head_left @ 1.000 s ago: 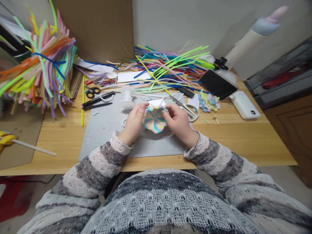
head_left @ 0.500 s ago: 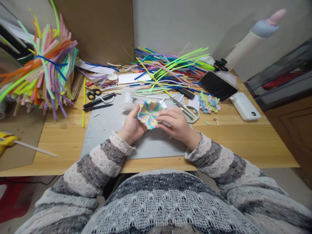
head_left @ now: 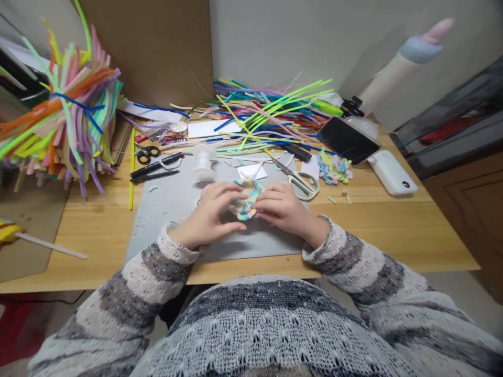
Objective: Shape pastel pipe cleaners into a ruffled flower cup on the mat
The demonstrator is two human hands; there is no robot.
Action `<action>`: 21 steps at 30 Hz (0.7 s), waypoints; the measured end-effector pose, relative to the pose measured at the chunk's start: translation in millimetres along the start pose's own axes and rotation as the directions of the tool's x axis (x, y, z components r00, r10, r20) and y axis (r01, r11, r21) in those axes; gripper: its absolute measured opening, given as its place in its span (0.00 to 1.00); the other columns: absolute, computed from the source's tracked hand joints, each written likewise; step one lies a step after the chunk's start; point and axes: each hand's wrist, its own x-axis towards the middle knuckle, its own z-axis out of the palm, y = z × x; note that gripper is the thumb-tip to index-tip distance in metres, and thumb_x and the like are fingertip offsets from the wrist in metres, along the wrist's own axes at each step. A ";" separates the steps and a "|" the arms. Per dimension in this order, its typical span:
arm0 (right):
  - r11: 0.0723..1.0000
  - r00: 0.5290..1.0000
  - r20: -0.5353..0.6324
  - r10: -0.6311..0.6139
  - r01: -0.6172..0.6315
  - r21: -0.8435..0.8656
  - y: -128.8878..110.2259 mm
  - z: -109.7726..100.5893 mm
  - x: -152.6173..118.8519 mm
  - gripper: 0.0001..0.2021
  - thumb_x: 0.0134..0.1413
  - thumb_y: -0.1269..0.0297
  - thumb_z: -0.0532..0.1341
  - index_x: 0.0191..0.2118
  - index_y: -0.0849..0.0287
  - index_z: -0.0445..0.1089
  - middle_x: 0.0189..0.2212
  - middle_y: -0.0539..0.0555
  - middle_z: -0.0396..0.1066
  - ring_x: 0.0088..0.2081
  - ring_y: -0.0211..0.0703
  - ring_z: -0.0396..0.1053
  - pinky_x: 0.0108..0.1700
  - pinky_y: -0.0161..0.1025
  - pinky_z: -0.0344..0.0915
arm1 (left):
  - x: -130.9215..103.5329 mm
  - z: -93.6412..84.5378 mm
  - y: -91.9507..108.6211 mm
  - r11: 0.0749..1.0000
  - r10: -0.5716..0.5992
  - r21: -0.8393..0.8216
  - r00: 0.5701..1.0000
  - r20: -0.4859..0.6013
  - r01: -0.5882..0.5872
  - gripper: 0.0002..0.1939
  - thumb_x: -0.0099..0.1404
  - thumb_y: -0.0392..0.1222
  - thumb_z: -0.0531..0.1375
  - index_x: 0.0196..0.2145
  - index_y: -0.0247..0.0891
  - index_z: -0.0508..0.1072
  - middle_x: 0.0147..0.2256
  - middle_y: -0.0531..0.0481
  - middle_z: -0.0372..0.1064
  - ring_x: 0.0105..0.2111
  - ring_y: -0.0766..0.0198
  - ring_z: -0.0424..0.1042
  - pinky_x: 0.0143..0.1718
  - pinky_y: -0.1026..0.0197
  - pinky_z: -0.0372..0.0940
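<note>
Between my hands is a round ruffled pastel flower [head_left: 247, 205], striped in pink, yellow and blue, which looks made of pipe cleaners. My right hand [head_left: 283, 209] pinches its right edge, thumb below and fingers above. Around its left side curves my left hand [head_left: 210, 214], with fingertips at the upper left edge and the thumb held apart below; this hand is slightly blurred. The flower is tilted and bunched, partly covered by the fingers. Beneath lies a grey mat [head_left: 165, 235]. A spool of clear line [head_left: 203, 165] and a small white card [head_left: 252, 172] are just beyond.
Green-handled scissors [head_left: 304, 186] lie to the right, near a pastel pipe-cleaner bundle [head_left: 335, 166], a phone [head_left: 349, 139] and a white power bank [head_left: 393, 173]. Black scissors [head_left: 147, 153] and pens [head_left: 155, 167] are left. Loose pipe cleaners [head_left: 271, 112] pile behind; a glue gun [head_left: 10, 230] sits far left.
My left hand has shifted from under the flower's left edge to over it, its thumb now apart. The flower has tilted and come slightly nearer, uncovering the white card. My right hand keeps its pinch.
</note>
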 end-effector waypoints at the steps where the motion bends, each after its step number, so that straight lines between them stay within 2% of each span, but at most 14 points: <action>1: 1.000 1.000 0.020 0.007 -0.007 0.007 -1.2 -0.3 -2.2 0.09 0.60 0.58 0.59 0.40 0.54 0.74 0.37 0.50 0.76 0.40 0.44 0.64 0.43 0.44 0.53 | -2.6 -2.8 0.7 0.997 0.029 0.068 0.997 0.073 -0.034 0.21 0.57 0.52 0.65 0.46 0.43 0.70 0.48 0.46 0.68 0.51 0.53 0.63 0.54 0.47 0.53; 3: 1.000 0.998 0.051 0.028 -0.029 0.009 -4.2 -0.9 -5.7 0.09 0.60 0.58 0.59 0.40 0.55 0.73 0.38 0.51 0.76 0.40 0.45 0.64 0.42 0.44 0.53 | -5.3 -4.4 1.0 0.988 0.046 0.138 0.988 0.148 -0.067 0.10 0.62 0.48 0.62 0.40 0.42 0.72 0.41 0.50 0.71 0.46 0.57 0.66 0.50 0.50 0.54; 5: 0.999 0.997 0.068 0.046 -0.046 0.004 -7.3 -1.4 -7.4 0.09 0.60 0.58 0.59 0.40 0.56 0.73 0.38 0.51 0.76 0.40 0.45 0.64 0.43 0.44 0.53 | -5.7 -3.3 1.1 0.982 0.057 0.168 0.984 0.167 -0.086 0.05 0.65 0.44 0.59 0.36 0.42 0.72 0.37 0.52 0.72 0.43 0.59 0.66 0.49 0.51 0.53; 12: 0.995 0.995 0.086 0.058 -0.065 0.073 -15.3 2.5 -8.7 0.09 0.61 0.59 0.58 0.41 0.58 0.71 0.38 0.53 0.75 0.40 0.42 0.67 0.41 0.41 0.56 | -7.8 1.0 6.1 0.971 0.063 0.214 0.975 0.215 -0.110 0.11 0.66 0.50 0.58 0.35 0.41 0.73 0.35 0.52 0.72 0.41 0.61 0.66 0.48 0.54 0.52; 16: 0.991 0.996 0.075 0.048 -0.057 0.121 -15.2 7.7 -11.1 0.08 0.62 0.61 0.57 0.38 0.58 0.70 0.36 0.53 0.75 0.38 0.41 0.68 0.39 0.40 0.56 | -11.0 5.6 3.6 0.963 0.073 0.236 0.972 0.223 -0.127 0.11 0.67 0.50 0.57 0.34 0.41 0.73 0.33 0.53 0.72 0.39 0.62 0.67 0.48 0.54 0.52; 21: 0.995 0.998 0.059 0.014 -0.020 0.093 -12.7 11.1 -11.5 0.09 0.63 0.64 0.56 0.34 0.57 0.71 0.30 0.50 0.74 0.33 0.39 0.66 0.36 0.40 0.52 | -10.6 6.9 2.6 0.960 0.053 0.257 0.974 0.221 -0.111 0.12 0.67 0.48 0.56 0.30 0.39 0.71 0.30 0.53 0.70 0.35 0.63 0.67 0.47 0.55 0.54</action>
